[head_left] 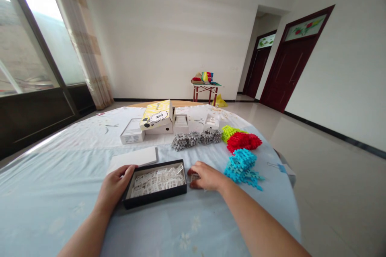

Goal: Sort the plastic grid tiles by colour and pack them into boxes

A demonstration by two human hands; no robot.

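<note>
- Our left hand rests against the left end of the black box, on the table, with white pieces inside; whether those fingers pinch it, we cannot tell.
- Our right hand is just beside the box's right end, fingers curved around loose pieces; we cannot tell if they grip.
- We seem to be gathering the loose pieces; the next move calls for a light pinch that keeps them together.

Two hands, one black box, two doors
</note>
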